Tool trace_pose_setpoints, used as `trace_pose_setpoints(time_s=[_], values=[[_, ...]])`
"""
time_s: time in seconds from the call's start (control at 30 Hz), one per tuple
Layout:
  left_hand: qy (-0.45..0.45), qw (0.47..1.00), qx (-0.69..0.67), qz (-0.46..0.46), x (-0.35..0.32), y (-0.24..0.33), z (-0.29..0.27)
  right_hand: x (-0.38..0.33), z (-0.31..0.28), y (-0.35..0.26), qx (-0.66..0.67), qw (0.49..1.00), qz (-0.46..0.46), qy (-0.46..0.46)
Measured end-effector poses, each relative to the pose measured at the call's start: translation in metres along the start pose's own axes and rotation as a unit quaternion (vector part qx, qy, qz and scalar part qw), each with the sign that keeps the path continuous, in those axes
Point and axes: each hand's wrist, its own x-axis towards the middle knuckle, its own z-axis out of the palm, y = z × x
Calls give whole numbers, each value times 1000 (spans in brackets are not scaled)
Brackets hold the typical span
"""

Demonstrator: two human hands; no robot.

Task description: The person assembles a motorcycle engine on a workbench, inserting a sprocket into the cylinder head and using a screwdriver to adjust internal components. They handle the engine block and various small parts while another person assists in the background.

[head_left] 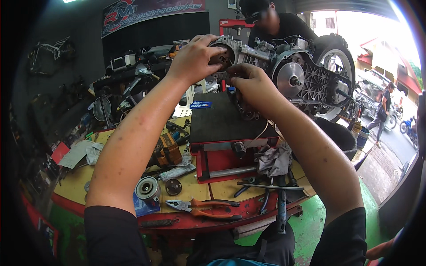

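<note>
A scooter engine (253, 55) with its rear wheel rises in front of me, on and behind a black-topped stand (213, 117). My left hand (197, 60) grips the engine's round, open end at the left, fingers over its rim and thumb at its lower side. Just right of that opening, my right hand (250, 84) is closed, with thumb and fingertips pinched together close to the metal. Whatever lies in that pinch is too small or hidden to name. A shiny round pulley disc (288, 79) shows on the engine's side, right of my right hand.
Pliers with orange handles (204, 208), a round metal cup part (147, 189), a crumpled rag (273, 160) and a metal rod (270, 186) lie on the yellow bench. Behind the engine a person (277, 26) bends forward. Several tools and parts crowd the left side.
</note>
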Motion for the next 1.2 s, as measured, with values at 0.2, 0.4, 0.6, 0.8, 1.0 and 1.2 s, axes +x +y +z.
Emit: trace_pose_setpoints(time_s=[0.2, 0.4, 0.6, 0.8, 1.0, 1.2], values=[[4, 1000, 11, 0, 1, -3, 2, 5, -6, 20, -65, 994, -85, 13], [21, 999, 20, 14, -3, -8, 5, -6, -13, 15, -184, 977, -108, 15], [50, 999, 19, -4, -8, -7, 7, 2, -30, -10, -328, 934, -136, -38], [83, 996, 8, -27, -16, -1, 17, 17, -37, -28, -353, 927, -96, -89], [82, 996, 19, -31, -15, 1, 15, 21, -40, -47, -321, 935, -48, -143], [89, 995, 9, -36, -16, 2, 17, 26, -46, -51, -300, 936, -26, -184]])
